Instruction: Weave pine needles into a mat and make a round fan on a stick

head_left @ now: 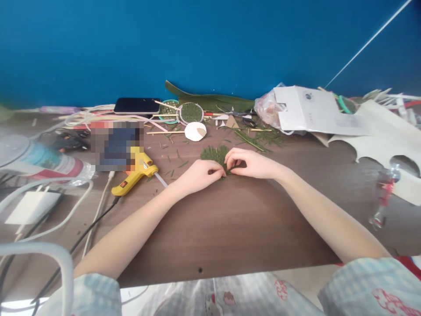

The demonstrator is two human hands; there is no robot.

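Note:
A small green piece of woven leaf strips [212, 153] lies low over the middle of the table, its near edge hidden by fingers. My left hand [205, 175] is closed in a pinch at its near side. From the right, my right hand [251, 163] pinches its right edge, thumb and forefinger curled together. Just behind is a white paper disc [194, 131] on a thin stick. Farther back stands a round green woven piece with a pale rim [191, 113], also on a stick. Cut green leaf strips [251, 140] are scattered behind my right hand.
To the left lie a yellow glue gun [134, 171], its cable, a plastic bottle [49, 158] and a white charger [33, 206]. Along the blue wall are a phone [136, 105], scissors [246, 118] and long leaves [217, 102]. Cut white card [381, 131] and a box [315, 109] sit right.

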